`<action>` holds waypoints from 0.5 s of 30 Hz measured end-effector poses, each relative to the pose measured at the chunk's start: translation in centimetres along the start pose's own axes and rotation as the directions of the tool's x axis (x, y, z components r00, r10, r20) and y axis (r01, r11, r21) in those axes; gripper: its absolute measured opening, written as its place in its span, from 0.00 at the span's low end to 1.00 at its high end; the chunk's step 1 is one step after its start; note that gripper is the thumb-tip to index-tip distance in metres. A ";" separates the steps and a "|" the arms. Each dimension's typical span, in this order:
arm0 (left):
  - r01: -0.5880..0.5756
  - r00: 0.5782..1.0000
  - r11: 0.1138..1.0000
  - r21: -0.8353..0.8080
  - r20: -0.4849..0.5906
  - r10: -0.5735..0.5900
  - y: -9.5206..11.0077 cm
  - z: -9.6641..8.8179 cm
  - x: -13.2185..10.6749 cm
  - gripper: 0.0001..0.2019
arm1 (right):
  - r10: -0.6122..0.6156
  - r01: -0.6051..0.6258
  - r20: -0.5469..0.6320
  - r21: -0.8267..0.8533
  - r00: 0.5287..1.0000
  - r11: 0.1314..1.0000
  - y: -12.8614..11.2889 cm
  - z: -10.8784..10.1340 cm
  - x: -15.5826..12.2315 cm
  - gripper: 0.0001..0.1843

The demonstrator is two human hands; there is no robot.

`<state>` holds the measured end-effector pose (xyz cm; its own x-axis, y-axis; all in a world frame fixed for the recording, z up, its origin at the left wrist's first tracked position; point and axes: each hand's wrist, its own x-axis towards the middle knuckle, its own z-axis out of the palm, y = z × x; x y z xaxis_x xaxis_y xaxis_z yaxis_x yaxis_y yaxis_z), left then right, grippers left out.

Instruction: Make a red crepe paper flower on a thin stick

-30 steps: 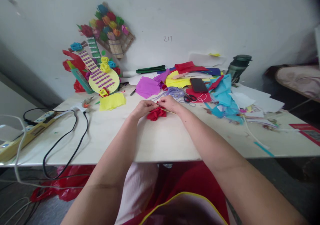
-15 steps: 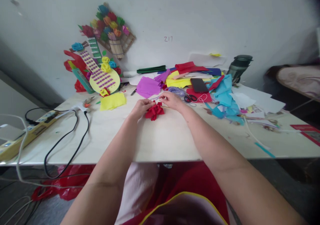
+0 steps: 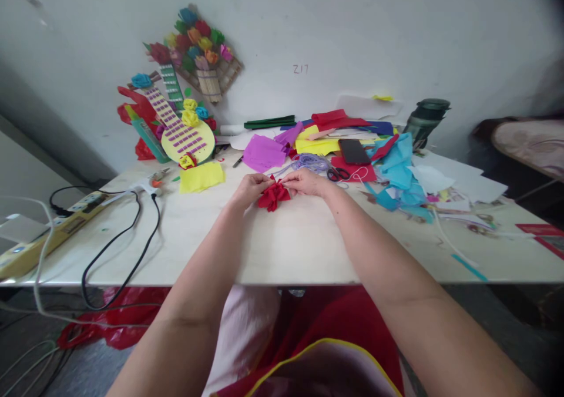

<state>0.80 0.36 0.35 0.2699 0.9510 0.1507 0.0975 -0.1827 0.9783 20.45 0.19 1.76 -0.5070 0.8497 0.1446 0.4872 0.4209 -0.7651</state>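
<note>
A crumpled red paper flower (image 3: 274,197) lies on the pale tabletop (image 3: 282,244) between both hands. My left hand (image 3: 248,188) pinches its left side with fingers closed. My right hand (image 3: 304,182) is closed on the flower's right edge, fingers pressed together; a thin stick or thread there is too small to make out. A coil of lilac string (image 3: 309,162) lies just behind the hands. Black-handled scissors (image 3: 337,174) rest to the right of the string.
Coloured paper sheets, a dark phone (image 3: 353,151) and a blue paper heap (image 3: 398,171) crowd the back right. A yellow paper guitar (image 3: 185,137), a flower bouquet craft (image 3: 200,47) and a green bottle (image 3: 425,121) stand by the wall. A power strip (image 3: 53,232) and black cable (image 3: 127,250) lie left.
Both hands and the red flower stay in about the same place; the right hand has closed in toward the flower and the fingers have shifted on it.
</note>
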 end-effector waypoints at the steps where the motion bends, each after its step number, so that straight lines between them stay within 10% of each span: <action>1: 0.005 1.000 1.000 -0.004 -0.001 -0.005 0.0 0.0 0.0 0.13 | -0.012 0.012 -0.018 -0.006 1.000 1.000 0.0 0.0 0.1 0.15; 15: 0.175 0.984 0.961 -0.214 0.014 -0.176 -0.3 -0.4 0.0 0.08 | -0.175 0.132 -0.144 -0.269 0.974 0.954 0.5 0.6 0.7 0.14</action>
<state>0.34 0.49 0.16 0.2624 0.9646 -0.0255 -0.0637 0.0437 0.9970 19.93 0.77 1.10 -0.4771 0.7995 0.3649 0.5893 0.5991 -0.5421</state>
